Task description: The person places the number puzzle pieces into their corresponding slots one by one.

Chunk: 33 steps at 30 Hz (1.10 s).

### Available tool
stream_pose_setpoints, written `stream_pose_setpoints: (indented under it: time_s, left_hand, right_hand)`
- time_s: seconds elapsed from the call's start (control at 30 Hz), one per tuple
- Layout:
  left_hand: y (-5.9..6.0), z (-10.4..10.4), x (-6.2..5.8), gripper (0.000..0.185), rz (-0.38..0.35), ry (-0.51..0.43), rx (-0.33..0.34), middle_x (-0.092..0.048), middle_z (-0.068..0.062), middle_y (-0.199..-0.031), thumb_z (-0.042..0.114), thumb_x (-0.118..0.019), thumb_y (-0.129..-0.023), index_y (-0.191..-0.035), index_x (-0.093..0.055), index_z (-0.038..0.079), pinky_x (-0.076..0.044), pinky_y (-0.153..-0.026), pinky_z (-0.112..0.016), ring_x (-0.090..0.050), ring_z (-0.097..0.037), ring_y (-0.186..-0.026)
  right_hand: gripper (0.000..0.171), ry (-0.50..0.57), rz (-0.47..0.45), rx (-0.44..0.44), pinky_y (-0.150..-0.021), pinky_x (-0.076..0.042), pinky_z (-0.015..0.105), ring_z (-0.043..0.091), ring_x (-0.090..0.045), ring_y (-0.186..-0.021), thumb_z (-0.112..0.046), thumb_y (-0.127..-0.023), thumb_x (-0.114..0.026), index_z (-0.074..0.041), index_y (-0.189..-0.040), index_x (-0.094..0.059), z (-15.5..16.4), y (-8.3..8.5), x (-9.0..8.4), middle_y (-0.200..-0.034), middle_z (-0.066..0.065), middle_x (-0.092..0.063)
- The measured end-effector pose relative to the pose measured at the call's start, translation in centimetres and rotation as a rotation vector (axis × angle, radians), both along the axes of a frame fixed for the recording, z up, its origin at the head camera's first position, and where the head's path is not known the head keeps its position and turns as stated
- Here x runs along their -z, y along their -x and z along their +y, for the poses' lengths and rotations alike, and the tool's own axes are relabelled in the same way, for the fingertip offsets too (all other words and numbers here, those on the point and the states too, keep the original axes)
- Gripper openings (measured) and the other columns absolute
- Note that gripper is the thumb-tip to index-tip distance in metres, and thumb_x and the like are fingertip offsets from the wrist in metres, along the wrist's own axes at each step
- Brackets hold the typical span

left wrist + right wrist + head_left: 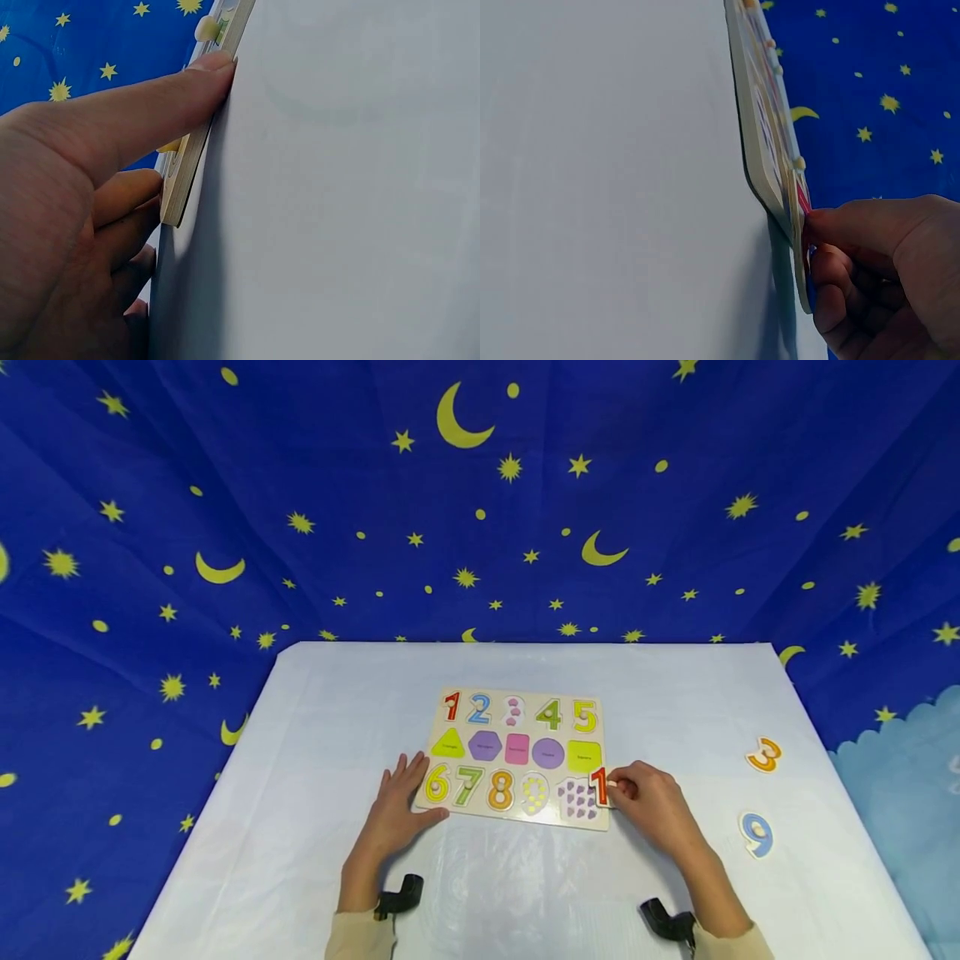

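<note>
A wooden number puzzle board (486, 810) lies on the white table. My left hand (396, 806) rests at its front left corner, thumb straight along the front edge and fingers by the left side. My right hand (660, 802) pinches a number puzzle piece (599, 786) with a red 1 between thumb and fingers; the fingers cover the rest of it. That piece overlaps the board's front right corner, over the recess with purple grape pictures (576, 799). In the right wrist view, the held piece (802, 262) is tilted beside the board's edge (754, 169).
An orange 3 piece (763, 755) and a blue 9 piece (756, 835) lie on the table (300, 735) to the right. Several knobbed number pieces sit in the board, and pictures show in the 3 and 9 recesses. A blue star-patterned cloth (525, 585) hangs behind the table.
</note>
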<state>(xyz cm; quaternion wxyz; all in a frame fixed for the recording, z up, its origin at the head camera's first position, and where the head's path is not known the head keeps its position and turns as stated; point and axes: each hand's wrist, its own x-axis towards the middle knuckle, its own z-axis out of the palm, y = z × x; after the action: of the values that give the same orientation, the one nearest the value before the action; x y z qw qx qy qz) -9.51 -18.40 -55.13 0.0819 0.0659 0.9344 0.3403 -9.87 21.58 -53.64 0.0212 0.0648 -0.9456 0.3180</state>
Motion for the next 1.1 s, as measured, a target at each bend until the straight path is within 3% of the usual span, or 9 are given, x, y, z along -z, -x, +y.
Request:
stream_pose_setpoints:
  time_s: [0.43,1.1]
  left_hand:
    - [-0.2,-0.1,0.2,0.094,0.071,-0.007,0.006,-0.026,-0.006,-0.156,0.039,-0.080,-0.076,-0.149,-0.033,0.005,-0.001,-0.116,-0.048,-0.009,-0.029,-0.145]
    - [0.0,0.0,0.0,0.094,0.003,0.004,-0.003,-0.021,0.000,-0.157,0.042,-0.078,-0.078,-0.151,-0.029,0.011,0.003,-0.117,-0.042,-0.003,-0.021,-0.146]
  right_hand:
    - [0.008,0.044,0.003,-0.065,-0.053,-0.042,0.023,0.009,-0.048,-0.063,-0.013,-0.081,-0.076,-0.011,-0.085,-0.071,-1.7,-0.4,0.2,-0.071,-0.009,-0.052]
    - [0.008,0.000,-0.020,-0.136,-0.055,-0.039,0.025,0.008,-0.046,-0.062,-0.016,-0.079,-0.077,-0.014,-0.082,-0.070,-3.7,-0.1,-0.1,-0.068,-0.010,-0.048]
